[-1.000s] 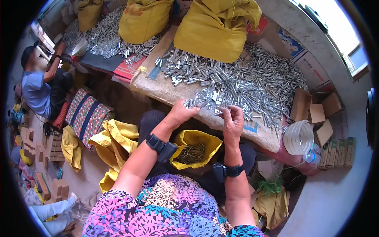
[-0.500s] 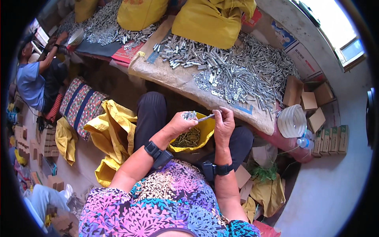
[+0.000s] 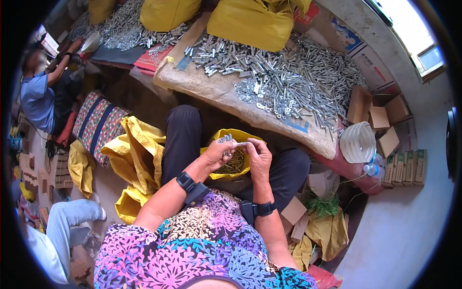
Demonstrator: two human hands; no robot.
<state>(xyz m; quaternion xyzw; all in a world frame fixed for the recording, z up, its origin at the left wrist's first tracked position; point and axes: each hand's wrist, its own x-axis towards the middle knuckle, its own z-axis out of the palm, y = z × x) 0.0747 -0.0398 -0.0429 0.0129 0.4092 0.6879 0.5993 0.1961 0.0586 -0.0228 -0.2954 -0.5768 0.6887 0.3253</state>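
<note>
Over a yellow bag-like container, my two hands meet at a slim metal bolt. My left hand is closed round a small bunch of silvery metal pieces, too small to tell apart, and its fingertips grip one end of the bolt. The other end is pinched between the thumb and fingers of my right hand. Below them, brass-coloured bolts fill part of the container. On the bench ahead lies a heap of silvery bolts, with loose washers and nuts along its near edge.
Full yellow sacks stand on the bench. At right are stacked plastic bowls, open cardboard boxes and small upright boxes. Empty yellow sacks lie left of my knee. One person sits far left; another's leg shows lower left.
My right hand has moved left and down, closer to my left hand, and less of the bolt shows between them. The leg at lower left has shifted right.
</note>
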